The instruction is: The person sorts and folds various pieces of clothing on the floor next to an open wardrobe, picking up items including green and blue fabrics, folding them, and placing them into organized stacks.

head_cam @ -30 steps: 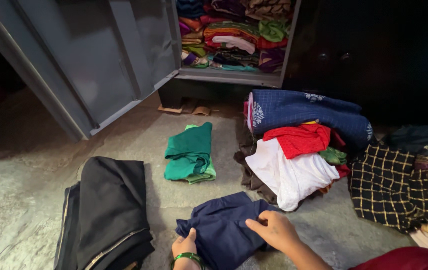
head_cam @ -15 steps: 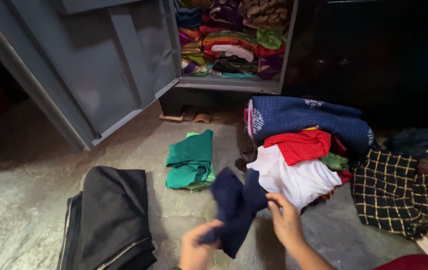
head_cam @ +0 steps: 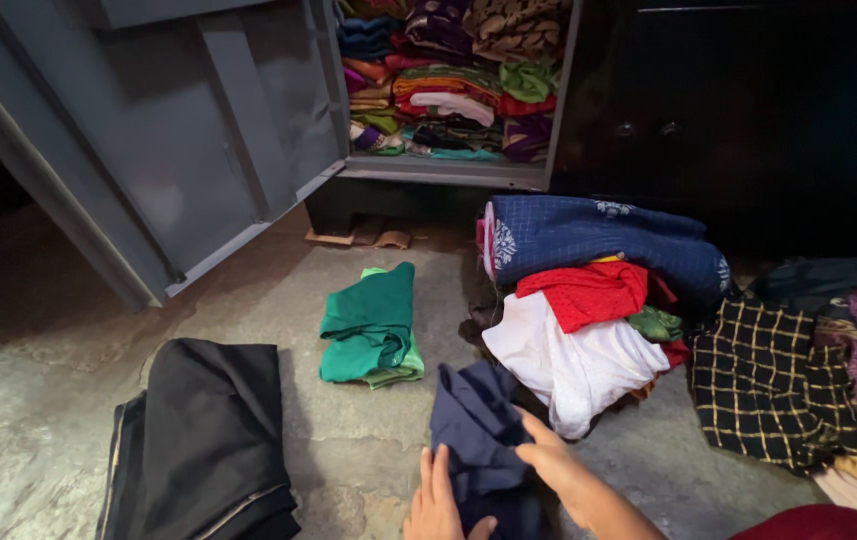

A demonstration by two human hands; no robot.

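Observation:
A dark navy garment (head_cam: 476, 430) lies folded on the concrete floor just in front of me. My right hand (head_cam: 546, 458) pinches its right edge with closed fingers. My left hand (head_cam: 435, 502) rests flat with fingers apart against the garment's left lower side, near the bottom edge of the view. Beyond the garment, a folded green cloth (head_cam: 372, 325) lies on the floor. To the left sits a folded black garment (head_cam: 203, 440).
A heap of clothes (head_cam: 588, 300) with blue, red and white pieces lies to the right, beside a black checked cloth (head_cam: 758, 385). An open grey metal cupboard (head_cam: 438, 170) holds stacked folded clothes; its door (head_cam: 148, 140) swings out to the left.
The navy garment was lifted off the floor half a second ago and now lies down again, narrower. Both hands have dropped back onto it.

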